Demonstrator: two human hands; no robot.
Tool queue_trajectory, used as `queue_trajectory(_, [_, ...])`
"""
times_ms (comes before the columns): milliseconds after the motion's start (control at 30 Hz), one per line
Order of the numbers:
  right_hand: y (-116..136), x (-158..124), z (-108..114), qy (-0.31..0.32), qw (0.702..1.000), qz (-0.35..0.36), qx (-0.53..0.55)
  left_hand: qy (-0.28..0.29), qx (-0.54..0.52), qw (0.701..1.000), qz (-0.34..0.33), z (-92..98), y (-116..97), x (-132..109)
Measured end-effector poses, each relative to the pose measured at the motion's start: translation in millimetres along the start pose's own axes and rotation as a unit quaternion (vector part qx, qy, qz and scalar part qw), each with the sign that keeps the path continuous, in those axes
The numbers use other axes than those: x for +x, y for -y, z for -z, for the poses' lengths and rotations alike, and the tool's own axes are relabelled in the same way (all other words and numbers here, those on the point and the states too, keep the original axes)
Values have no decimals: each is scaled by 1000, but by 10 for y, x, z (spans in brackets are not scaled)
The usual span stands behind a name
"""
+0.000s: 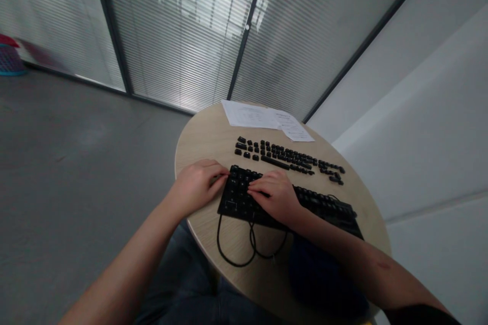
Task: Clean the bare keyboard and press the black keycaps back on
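Observation:
A black keyboard [238, 200] lies at a slant on a round wooden table [206, 142], some of its key positions bare. At the keyboard's far left corner, my left hand [200, 183] has thumb and fingertips closed against the edge. My right hand [276, 195] is over the middle-left of the keyboard, covering part of it. Its thumb and fingers are drawn together low over the keys; whatever is between them is hidden. Beyond the keyboard, loose black keycaps [259, 150] are spread in rows, with a long space bar keycap [275, 163] among them.
Printed paper sheets [251, 116] lie at the table's far edge. The keyboard's black cable [233, 265] loops at the near side, beside a dark blue item [320, 274] under my right forearm. Behind stands a glass partition with blinds [183, 35]. A basket [10, 61] sits far left.

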State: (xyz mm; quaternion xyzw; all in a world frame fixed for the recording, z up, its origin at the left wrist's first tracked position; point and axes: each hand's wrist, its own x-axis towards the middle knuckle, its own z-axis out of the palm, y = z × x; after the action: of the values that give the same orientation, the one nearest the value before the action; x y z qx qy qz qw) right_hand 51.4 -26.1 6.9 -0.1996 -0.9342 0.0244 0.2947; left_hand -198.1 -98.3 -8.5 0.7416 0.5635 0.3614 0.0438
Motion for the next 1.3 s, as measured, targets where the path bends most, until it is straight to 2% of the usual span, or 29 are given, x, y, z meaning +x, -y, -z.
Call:
queue_trajectory(300, [44, 47, 66, 21, 998, -24, -47, 6, -11, 1000, 7, 13, 0, 3])
queue_trajectory(467, [10, 110, 108, 65, 996, -50, -28, 4, -11, 1000, 9, 7, -7, 4])
queue_trajectory(800, [93, 148, 235, 139, 988, -20, -66, 9, -8, 1000, 14, 30, -20, 15])
queue_trajectory(867, [48, 194, 281, 151, 987, -2, -63, 8, -9, 1000, 13, 32, -19, 21])
queue_trajectory(967, [-243, 378, 355, 109, 992, -12, -54, 9, -11, 1000, 8, 33, -15, 24])
queue_trajectory(1067, [-781, 662, 394, 32, 989, -122, -77, 5, -10, 1000, 0, 34, -9, 21])
queue_trajectory(1167, [-1324, 901, 354, 63, 961, -251, -94, 1, -7, 1000, 0, 33, -6, 18])
queue_trajectory(1233, [-1570, 995, 292, 99, 951, -281, -87, 0, -11, 1000, 1, 32, -7, 14])
queue_trajectory(1300, [-1708, 1050, 220, 122, 950, -277, -77, -6, -20, 1000, -2, 32, -6, 10])
